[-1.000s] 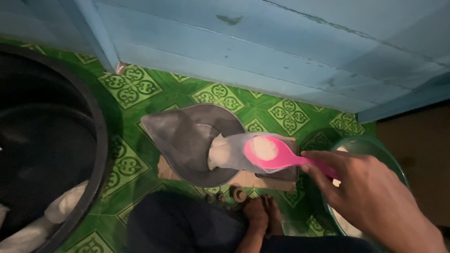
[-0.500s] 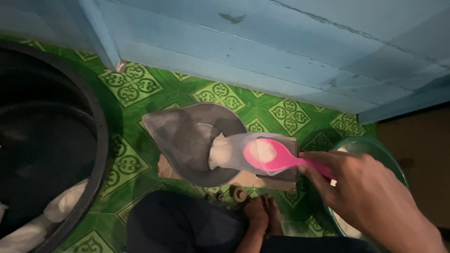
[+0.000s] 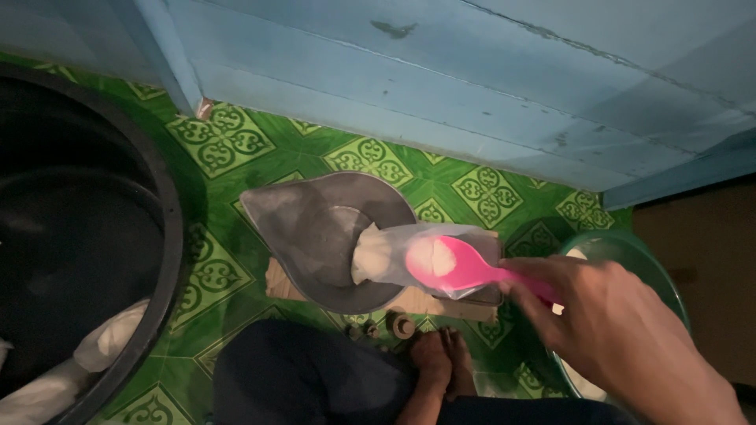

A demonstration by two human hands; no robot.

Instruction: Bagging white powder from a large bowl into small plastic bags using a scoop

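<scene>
My right hand (image 3: 622, 330) grips the handle of a pink plastic spoon (image 3: 445, 264) that carries a lump of white stuff. The spoon's bowl sits at the open mouth of a clear plastic bag (image 3: 378, 256), which is partly filled with the same white stuff. The bag lies on its side across a grey metal scale pan (image 3: 315, 228), which rests on a low wooden base (image 3: 279, 279). My left hand is out of sight.
A green bowl (image 3: 630, 252) with white contents stands at the right, partly behind my hand. A large black tub (image 3: 94, 236) holding white bags fills the left. Small metal weights (image 3: 403, 325) lie by my bare foot (image 3: 441, 366). A blue plank wall (image 3: 441, 86) runs behind, above the green patterned floor (image 3: 228, 142).
The pink spoon has edged slightly left, closer into the bag's mouth. The bag and the pan stay where they were.
</scene>
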